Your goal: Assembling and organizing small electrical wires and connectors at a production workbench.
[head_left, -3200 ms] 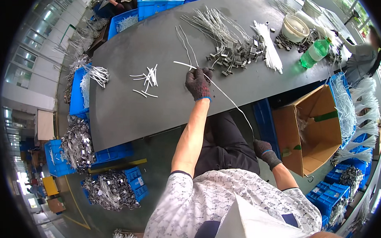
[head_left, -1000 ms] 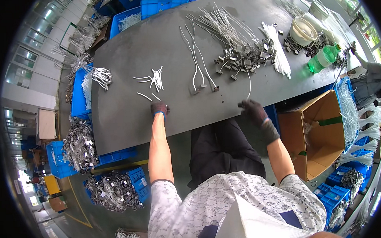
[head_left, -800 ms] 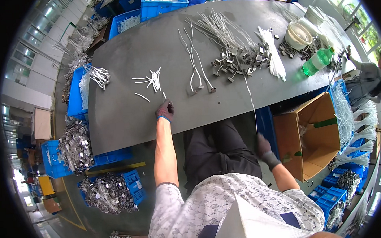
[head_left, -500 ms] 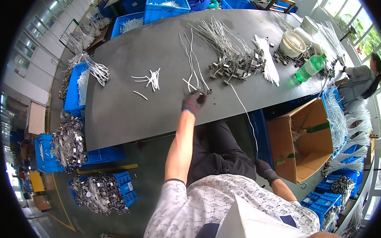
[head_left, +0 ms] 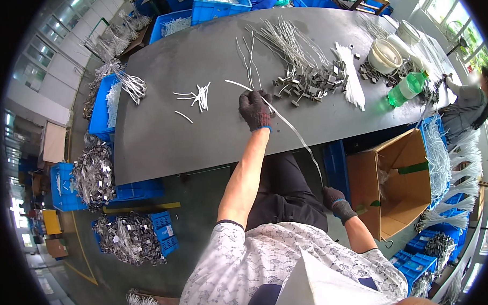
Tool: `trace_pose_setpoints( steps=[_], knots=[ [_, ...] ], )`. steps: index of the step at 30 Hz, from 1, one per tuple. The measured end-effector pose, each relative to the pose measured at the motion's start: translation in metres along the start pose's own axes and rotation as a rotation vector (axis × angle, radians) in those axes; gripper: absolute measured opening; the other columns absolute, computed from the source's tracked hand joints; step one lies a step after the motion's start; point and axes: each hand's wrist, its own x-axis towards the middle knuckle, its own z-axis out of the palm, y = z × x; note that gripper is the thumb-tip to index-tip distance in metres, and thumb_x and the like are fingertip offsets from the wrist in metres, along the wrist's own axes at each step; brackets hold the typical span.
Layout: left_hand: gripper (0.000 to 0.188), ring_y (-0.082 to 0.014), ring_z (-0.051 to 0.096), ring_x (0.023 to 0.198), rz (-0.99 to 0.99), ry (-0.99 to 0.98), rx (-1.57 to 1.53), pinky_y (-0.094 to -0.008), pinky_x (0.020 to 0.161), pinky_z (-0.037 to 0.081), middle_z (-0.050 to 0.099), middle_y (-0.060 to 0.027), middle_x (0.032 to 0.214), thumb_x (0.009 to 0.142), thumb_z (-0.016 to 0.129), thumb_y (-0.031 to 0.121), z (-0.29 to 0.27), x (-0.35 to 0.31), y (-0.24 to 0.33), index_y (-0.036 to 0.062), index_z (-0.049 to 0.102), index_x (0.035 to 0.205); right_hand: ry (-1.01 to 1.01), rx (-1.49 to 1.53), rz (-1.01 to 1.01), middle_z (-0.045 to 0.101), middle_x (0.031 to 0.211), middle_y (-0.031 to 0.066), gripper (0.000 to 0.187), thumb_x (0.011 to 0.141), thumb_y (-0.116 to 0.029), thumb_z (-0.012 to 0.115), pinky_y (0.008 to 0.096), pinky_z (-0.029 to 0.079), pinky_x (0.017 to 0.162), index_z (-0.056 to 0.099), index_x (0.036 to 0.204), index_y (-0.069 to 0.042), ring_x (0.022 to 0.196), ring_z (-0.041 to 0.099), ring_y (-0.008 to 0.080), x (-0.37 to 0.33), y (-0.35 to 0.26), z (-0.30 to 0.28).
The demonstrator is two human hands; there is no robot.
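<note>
Left hand (head_left: pixel 255 110) has slid up-table since a moment ago, fingers pinching a thin white wire (head_left: pixel 286 121); it runs taut, lower right, into the closed right hand (head_left: pixel 336 200).

Head-worn fisheye, looking steeply down, table (head_left: pixel 163 144) near

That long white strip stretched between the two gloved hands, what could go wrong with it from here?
The white strip runs from the left hand on the grey table down to the right hand below the edge. It might drag across the pile of small metal pieces and scatter them. It might also slip from a glove or kink where it bends over the table edge.
</note>
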Motion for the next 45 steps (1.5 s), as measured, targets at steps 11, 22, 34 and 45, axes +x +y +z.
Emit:
trace_pose_setpoints(
  steps=[11,22,34,45],
  knots=[
    [0.02,-0.0142,0.067,0.066,-0.299,-0.407,0.367,-0.0302,0.063,0.059,0.07,-0.0057,0.079,0.095,0.07,0.023,-0.02,-0.029,-0.029,0.0036,0.068,0.09,-0.117,0.034,-0.123,0.071,0.105,0.0225,0.027,0.088,-0.017,0.059,0.0462,0.056,0.082,0.068,0.111,-0.005,0.096,0.069,0.0411,0.011,-0.02,-0.044],
    [0.037,-0.0072,0.06,0.08,-0.307,-0.659,0.426,-0.0254,0.073,0.051,0.072,-0.001,0.087,0.092,0.077,0.034,-0.06,-0.127,-0.028,-0.0006,0.074,0.105,0.662,1.25,-0.257,0.068,0.106,0.0202,0.028,0.085,-0.003,0.069,0.0437,0.055,0.076,0.059,0.111,-0.001,0.09,0.067,0.0388,0.094,-0.139,-0.132],
    [0.037,-0.0092,0.057,0.066,-0.213,-0.693,0.864,-0.0333,0.062,0.048,0.066,-0.0074,0.068,0.09,0.074,0.035,-0.066,-0.007,-0.03,-0.0016,0.073,0.086,0.317,1.212,0.081,0.067,0.108,0.0241,0.04,0.097,-0.026,0.059,0.0453,0.053,0.084,0.056,0.13,-0.004,0.094,0.065,0.0415,0.179,-0.15,-0.187],
    [0.035,-0.0434,0.066,0.085,0.212,-0.12,1.606,-0.0492,0.074,0.052,0.067,-0.0239,0.09,0.087,0.056,0.034,-0.17,0.136,0.009,0.0038,0.07,0.097,0.734,0.339,0.083,0.065,0.102,0.0232,0.026,0.093,-0.032,0.063,0.0524,0.051,0.081,0.064,0.104,-0.009,0.094,0.064,0.0444,0.238,-0.126,-0.175]
  ],
)
